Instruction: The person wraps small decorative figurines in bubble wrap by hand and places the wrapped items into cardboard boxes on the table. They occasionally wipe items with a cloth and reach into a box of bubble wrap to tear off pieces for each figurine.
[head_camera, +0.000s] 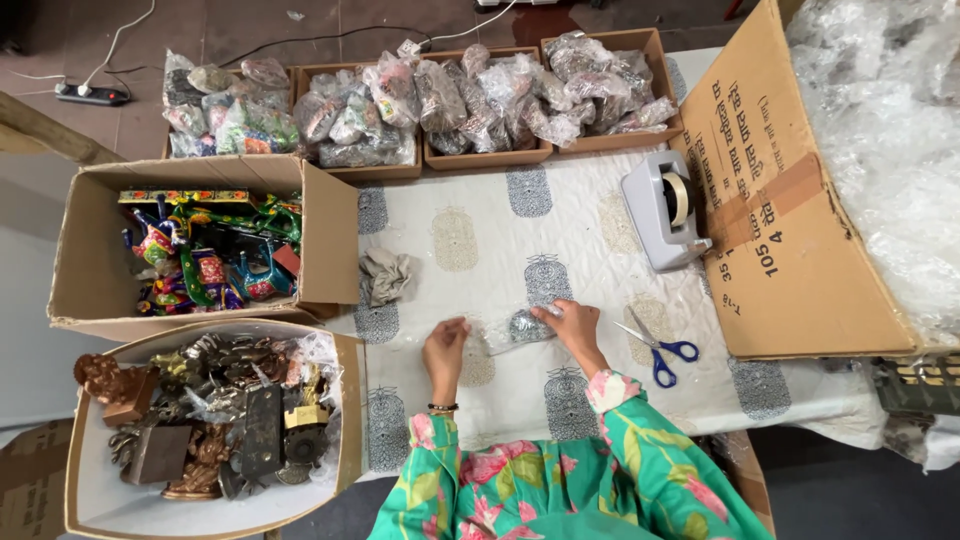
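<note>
Hands first: the left hand (445, 338) presses fingertips down on the near edge of a clear plastic bag (500, 332), grasping nothing, while the right hand (570, 322) pinches the other end, where a small silvery trinket (524, 325) sits inside the bag. The bag lies flat on the printed white tablecloth (590, 215), midway along its near edge. To do this well, I'd judge, keep the plastic taut between both hands and the trinket snug at one end, so the fold lies crisp. Blue-handled scissors (660, 350) lie just beside the right hand — the grey tape dispenser (662, 208) farther back. A crumpled grey cloth (383, 275) lies left, near the cardboard box of painted figurines (205, 250).
</note>
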